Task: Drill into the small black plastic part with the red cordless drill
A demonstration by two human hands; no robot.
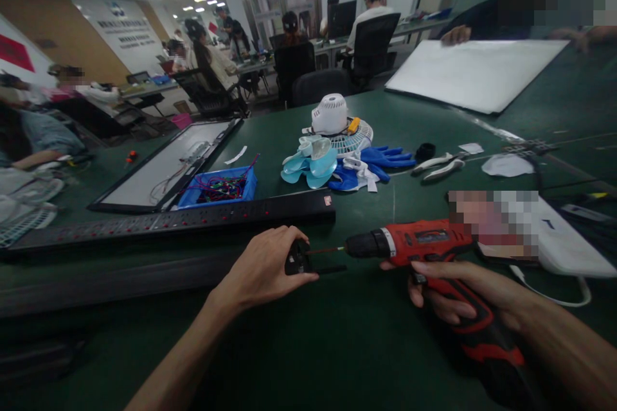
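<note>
My right hand (pixel 448 295) is wrapped round the handle of a red and black cordless drill (pixel 424 241), index finger by the trigger. The drill points left, and its long thin bit (pixel 328 250) reaches a small black part (pixel 297 259). My left hand (pixel 265 266) grips that part between thumb and fingers. A long black bar (pixel 135 282) runs left from behind my left hand; whether the part is joined to it I cannot tell. Just beyond lies a black power strip (pixel 216 219) with a row of red marks.
Behind the strip stand a blue bin of wires (pixel 216 187), a framed panel (pixel 154 170), a turquoise fan blade (pixel 311 160), a white fan housing (pixel 330 114), blue gloves (pixel 385 157) and pliers (pixel 441 167). At the right, a white device (pixel 569 231) has a cable. A person opposite holds a white board (pixel 477 70).
</note>
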